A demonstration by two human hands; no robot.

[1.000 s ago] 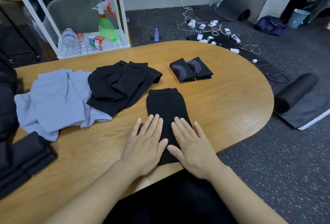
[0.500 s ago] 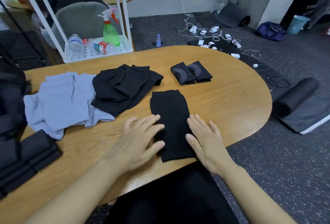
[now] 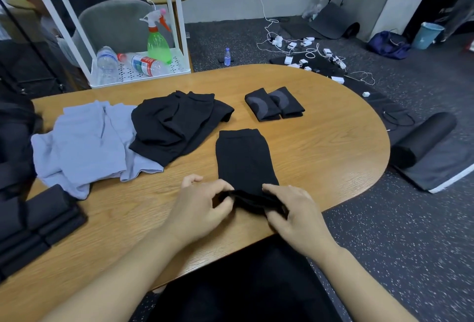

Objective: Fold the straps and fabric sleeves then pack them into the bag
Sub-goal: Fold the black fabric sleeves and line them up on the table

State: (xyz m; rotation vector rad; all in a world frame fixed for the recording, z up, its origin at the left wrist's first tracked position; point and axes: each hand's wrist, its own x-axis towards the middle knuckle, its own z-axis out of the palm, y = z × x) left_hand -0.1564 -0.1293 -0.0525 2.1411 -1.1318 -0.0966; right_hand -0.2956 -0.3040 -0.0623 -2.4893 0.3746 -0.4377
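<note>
A black fabric sleeve (image 3: pixel 243 157) lies flat on the wooden table (image 3: pixel 333 147), pointing away from me. My left hand (image 3: pixel 202 208) pinches its near left corner and my right hand (image 3: pixel 295 214) grips its near right corner, with the near edge lifted off the table. Two folded black sleeves with grey curved marks (image 3: pixel 274 103) sit side by side further back. A pile of black fabric (image 3: pixel 177 124) and a pale blue garment (image 3: pixel 87 142) lie to the left. Folded black pieces (image 3: pixel 33 226) are stacked at the near left edge.
A dark bag (image 3: pixel 12 137) sits at the table's far left edge. Behind the table stands a white cart (image 3: pixel 143 72) with bottles and a green spray bottle (image 3: pixel 157 44). Rolled dark mats (image 3: pixel 420 139), chargers and cables lie on the floor to the right.
Both hands went from lying flat on the sleeve's near half, to either side of it, to gripping its near edge, which now lifts off the table.
</note>
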